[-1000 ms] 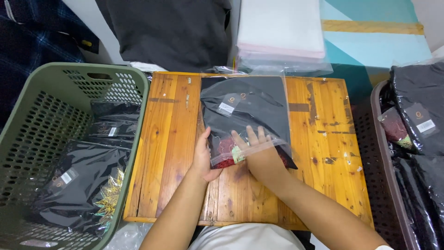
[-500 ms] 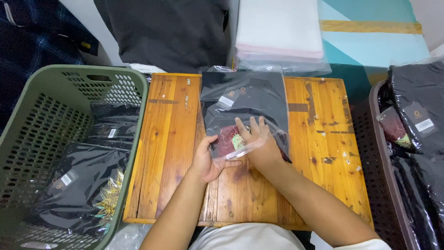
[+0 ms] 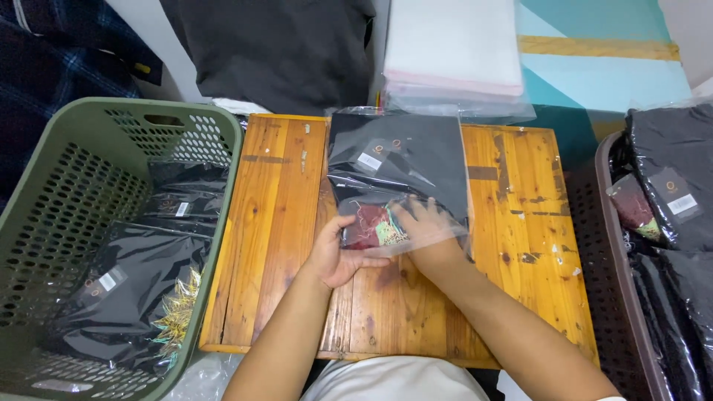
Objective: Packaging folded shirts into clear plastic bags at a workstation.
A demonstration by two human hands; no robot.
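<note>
A clear plastic bag point(image 3: 397, 160) holding a folded black garment lies on the wooden table point(image 3: 520, 223). At its near end sits a small dark red pouch with a patterned tag point(image 3: 369, 225), partly inside the bag's opening. My left hand point(image 3: 338, 256) grips the bag's near edge beside the pouch. My right hand point(image 3: 425, 230) reaches into the bag's mouth, under the clear film, with its fingers against the pouch.
A green plastic basket point(image 3: 223, 148) at the left holds bagged black garments. A dark brown basket point(image 3: 616, 297) at the right holds more of them. A stack of clear empty bags point(image 3: 453, 52) lies beyond the table, next to dark cloth point(image 3: 275, 44).
Both hands have pushed the red pouch further up toward the black garment, and the right hand has gone deeper under the plastic film.
</note>
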